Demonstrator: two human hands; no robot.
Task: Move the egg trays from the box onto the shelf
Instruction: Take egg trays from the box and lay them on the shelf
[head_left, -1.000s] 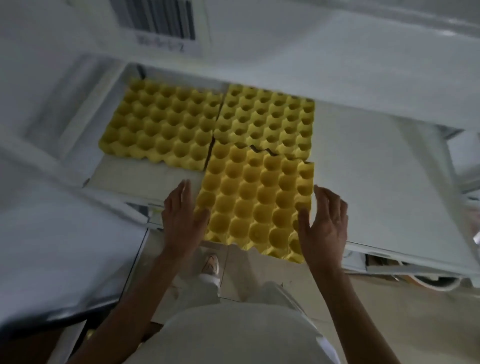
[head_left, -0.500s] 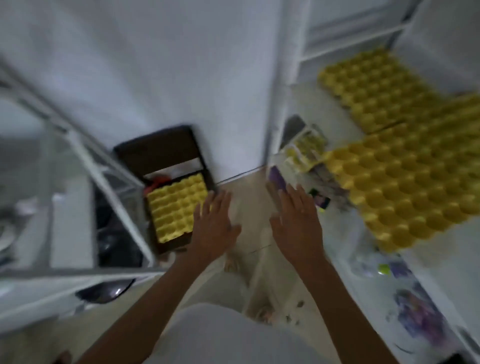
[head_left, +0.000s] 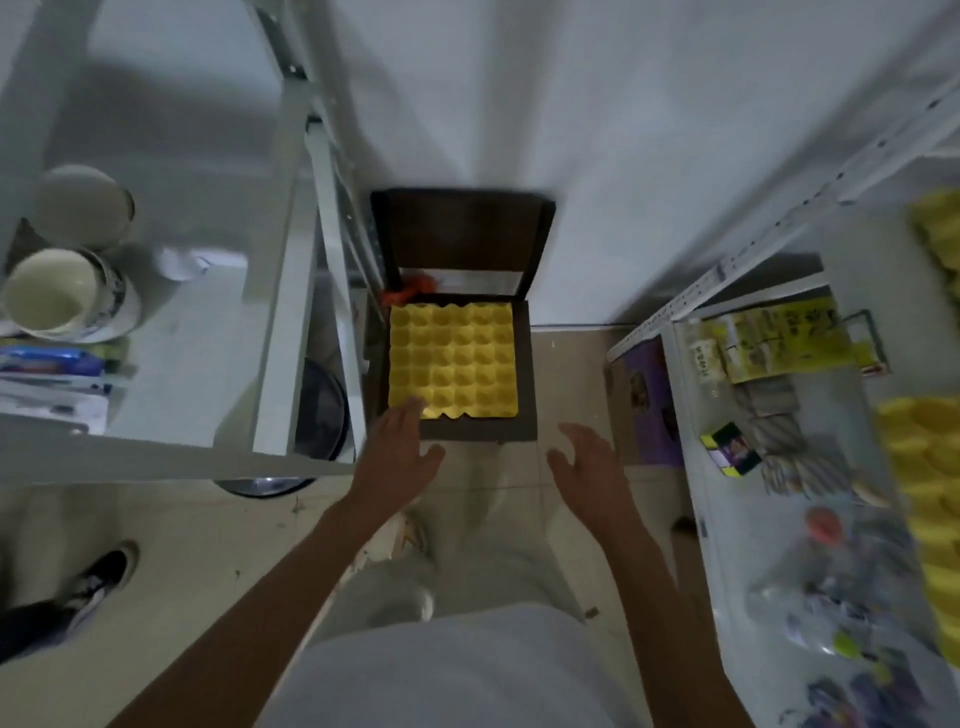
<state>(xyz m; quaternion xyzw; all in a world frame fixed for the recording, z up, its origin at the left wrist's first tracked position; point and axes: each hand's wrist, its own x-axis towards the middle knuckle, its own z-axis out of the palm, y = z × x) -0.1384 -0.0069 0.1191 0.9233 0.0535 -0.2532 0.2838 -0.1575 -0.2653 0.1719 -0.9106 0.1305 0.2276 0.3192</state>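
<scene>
Nearest the camera, a light shirt fills the bottom edge, and two bare forearms reach forward from it over pale trousers and a tiled floor (head_left: 566, 364). The left hand (head_left: 397, 452) is flat and spread, fingers extended, empty; its fingertips (head_left: 410, 408) lie over the near left corner of the box, at or just above the near edge of the yellow egg tray (head_left: 453, 361). Whether they touch the tray cannot be told. The right hand (head_left: 589, 467) is also spread wide and empty, palm turned inward, hanging in the air just short of the near right corner of the box and apart from it.

Beyond the hands the dark cardboard box (head_left: 525, 364) stands on the floor against the white wall (head_left: 623, 130), its far flap (head_left: 462, 231) raised. The egg tray lies flat inside, filling most of the box, with something orange (head_left: 410, 293) at the far left corner.

To the right a white shelf (head_left: 753, 291) holds yellow packets (head_left: 779, 340) and blurred small goods, with more yellow egg trays (head_left: 919, 467) at the right edge on a higher level. To the left, another metal rack (head_left: 280, 249) carries two white bowls (head_left: 57, 296). A dark shoe (head_left: 98, 577) shows at the lower left.
</scene>
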